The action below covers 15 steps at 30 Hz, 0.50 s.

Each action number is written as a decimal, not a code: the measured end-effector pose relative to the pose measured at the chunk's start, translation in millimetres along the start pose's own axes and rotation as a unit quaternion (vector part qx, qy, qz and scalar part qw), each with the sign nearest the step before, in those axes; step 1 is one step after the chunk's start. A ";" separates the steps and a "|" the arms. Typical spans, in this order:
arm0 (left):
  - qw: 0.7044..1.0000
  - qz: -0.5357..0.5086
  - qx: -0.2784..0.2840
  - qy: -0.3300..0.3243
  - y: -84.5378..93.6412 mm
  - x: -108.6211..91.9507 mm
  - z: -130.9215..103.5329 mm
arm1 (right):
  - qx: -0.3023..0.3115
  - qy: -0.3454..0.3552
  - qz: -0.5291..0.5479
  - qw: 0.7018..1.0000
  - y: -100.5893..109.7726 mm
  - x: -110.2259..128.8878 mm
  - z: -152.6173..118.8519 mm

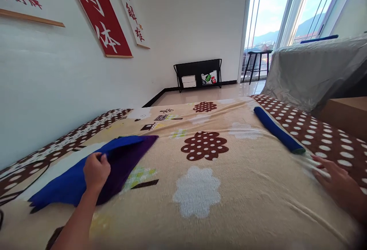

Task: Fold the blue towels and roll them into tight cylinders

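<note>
At the left of the head view, my left hand (96, 170) is closed on the upper edge of a blue cloth (67, 179). Part of this cloth is lifted, and a dark purple cloth (126, 162) shows flat beneath it. My right hand (334, 179), slightly blurred, is at the far right with its fingers stretched out and nothing in them. Just beyond those fingertips lies a rolled blue cloth (278, 129) with a greenish near end. Both cloths and the roll rest on a beige patterned blanket (246, 189) with brown polka-dot borders.
A black cable (37, 183) runs over the left border. To the right are a cardboard box (344, 114) and a large piece covered in plastic sheeting (309, 66). Further back stand a black rack (197, 68) and a dark stool (255, 60). Scrolls hang on the left wall.
</note>
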<state>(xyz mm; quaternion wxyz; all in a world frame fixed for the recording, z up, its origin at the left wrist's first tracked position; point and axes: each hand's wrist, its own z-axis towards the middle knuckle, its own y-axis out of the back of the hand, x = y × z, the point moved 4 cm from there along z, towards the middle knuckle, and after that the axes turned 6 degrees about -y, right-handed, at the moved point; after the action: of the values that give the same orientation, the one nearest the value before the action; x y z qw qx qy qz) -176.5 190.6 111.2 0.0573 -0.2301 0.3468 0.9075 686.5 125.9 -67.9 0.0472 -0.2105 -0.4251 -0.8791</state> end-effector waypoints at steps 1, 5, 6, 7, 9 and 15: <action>0.999 -0.005 -0.041 0.009 8.3 -7.9 5.9 | 0.009 0.012 0.022 1.000 1.3 13.9 -1.5; 0.986 -0.096 -0.134 0.002 31.1 -72.7 9.9 | 0.057 0.013 0.145 0.988 10.4 108.0 -16.1; 0.962 -0.237 -0.138 0.005 31.8 -95.7 1.6 | 0.094 0.008 0.182 0.979 13.1 140.2 -23.0; 0.950 -0.290 -0.114 -0.004 30.4 -123.0 -10.9 | 0.145 0.020 0.223 0.964 16.2 175.6 -31.4; 0.931 -0.363 -0.029 -0.026 23.1 -181.8 -49.4 | 0.257 0.075 0.310 0.912 26.0 249.0 -51.1; 0.728 -0.589 0.349 0.018 -10.6 -304.0 -199.8 | 0.312 0.152 0.467 0.814 62.1 374.2 -85.4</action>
<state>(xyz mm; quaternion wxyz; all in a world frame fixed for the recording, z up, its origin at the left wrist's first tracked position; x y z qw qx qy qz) 171.6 84.6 113.3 0.6506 -0.3682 0.4348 0.5022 335.2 56.9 83.8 0.5787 -0.2215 -0.5149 -0.5923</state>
